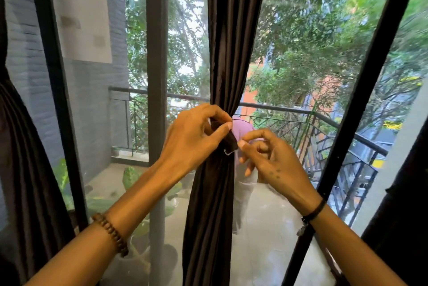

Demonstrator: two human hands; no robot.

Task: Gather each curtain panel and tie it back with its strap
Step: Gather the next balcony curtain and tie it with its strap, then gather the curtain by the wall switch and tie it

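A dark brown curtain panel (231,31) hangs in the middle of the window, gathered into a narrow bundle and cinched at waist height. A dark strap (230,141) with a small metal hook at its lower end wraps the bundle there. My left hand (196,135) pinches the strap's upper end between thumb and forefinger, against the curtain. My right hand (271,156) is just right of the strap, fingers curled, its fingertips close to the strap's end; whether they touch it I cannot tell.
Another dark curtain (27,170) hangs at the left edge and one (403,204) at the right. Black window frame bars (157,54) stand left and right of the panel. Behind the glass are a balcony railing (301,109), potted plants and a person in pink.
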